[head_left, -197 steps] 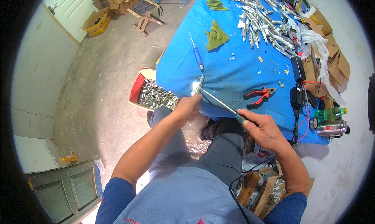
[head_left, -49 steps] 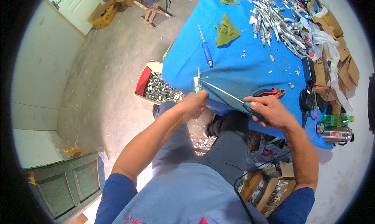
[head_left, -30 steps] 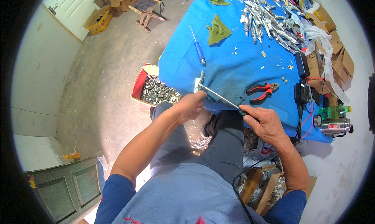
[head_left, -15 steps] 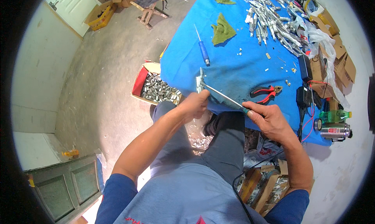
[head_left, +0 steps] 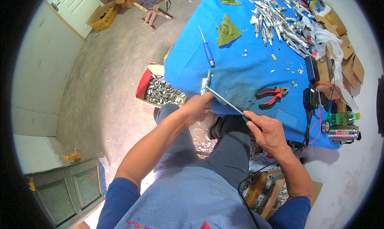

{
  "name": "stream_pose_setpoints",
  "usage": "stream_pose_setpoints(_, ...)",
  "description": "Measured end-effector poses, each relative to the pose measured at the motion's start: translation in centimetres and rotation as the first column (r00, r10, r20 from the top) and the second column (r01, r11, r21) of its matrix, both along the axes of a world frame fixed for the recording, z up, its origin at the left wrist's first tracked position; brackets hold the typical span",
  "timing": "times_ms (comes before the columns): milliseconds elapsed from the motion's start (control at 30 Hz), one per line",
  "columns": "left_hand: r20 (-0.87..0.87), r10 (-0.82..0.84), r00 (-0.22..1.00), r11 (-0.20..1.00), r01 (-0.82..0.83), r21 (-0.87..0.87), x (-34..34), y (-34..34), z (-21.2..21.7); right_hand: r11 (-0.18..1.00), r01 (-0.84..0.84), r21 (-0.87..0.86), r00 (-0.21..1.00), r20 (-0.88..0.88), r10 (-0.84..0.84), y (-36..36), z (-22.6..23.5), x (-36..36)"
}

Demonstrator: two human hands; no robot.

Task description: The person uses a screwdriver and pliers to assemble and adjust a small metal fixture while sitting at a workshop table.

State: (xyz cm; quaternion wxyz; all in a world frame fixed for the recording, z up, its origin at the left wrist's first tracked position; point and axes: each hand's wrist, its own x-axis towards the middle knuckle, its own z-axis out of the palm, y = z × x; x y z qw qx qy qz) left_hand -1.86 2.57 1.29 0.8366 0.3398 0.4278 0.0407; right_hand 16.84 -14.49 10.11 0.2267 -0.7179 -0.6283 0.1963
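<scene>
My left hand point(head_left: 199, 108) is closed on the lower end of a narrow silvery-white metal piece point(head_left: 205, 83), held upright near the blue table's front edge. Wrapped round the handle of a screwdriver point(head_left: 226, 101), my right hand point(head_left: 267, 132) keeps the long shaft pointing up and left. Its tip meets the metal piece just above my left fingers; whether it goes into the piece I cannot tell. Most of the dark handle is hidden in my palm. A second screwdriver point(head_left: 208, 53) with a blue handle lies beyond the piece, and red-and-black pliers point(head_left: 273, 97) lie to the right.
A heap of similar silvery pieces point(head_left: 280, 25) covers the table's far right. Green cloths point(head_left: 229, 31) lie on the blue cover point(head_left: 184, 49). Left of the table, a box point(head_left: 145, 83) holds small metal parts. Black power adapters point(head_left: 311, 97), a bottle point(head_left: 343, 118) and a flask point(head_left: 345, 133) stand at right.
My right hand has shifted left and slightly toward me, bringing the screwdriver handle with it. The metal piece has tilted slightly, while my left hand stays nearly in place.
</scene>
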Motion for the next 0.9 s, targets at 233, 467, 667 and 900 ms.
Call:
stream_pose_setpoints(233,-0.007,0.014,1.000,0.999,-0.014,-0.033,0.3,-0.1,0.2,0.999,0.036,0.023,0.994,-0.101,-0.034,-0.7,0.1,0.5)
stream_pose_setpoints(467,0.055,-0.024,0.998,0.999,0.026,-0.030,0.0,0.1,-0.5,0.997,0.016,0.075,0.998,-0.056,-0.012,-0.3,0.0,1.2)
stream_pose_setpoints(667,0.042,-0.033,0.999,0.999,0.034,-0.028,-0.2,0.4,-0.7,0.999,-0.001,0.037,1.000,0.012,0.001,0.6,0.8,1.0)
stream_pose_setpoints(900,0.069,-0.042,0.997,0.998,0.046,-0.049,-0.5,0.5,-1.2,0.999,-0.005,0.050,1.000,-0.013,0.006,0.3,0.6,1.6)
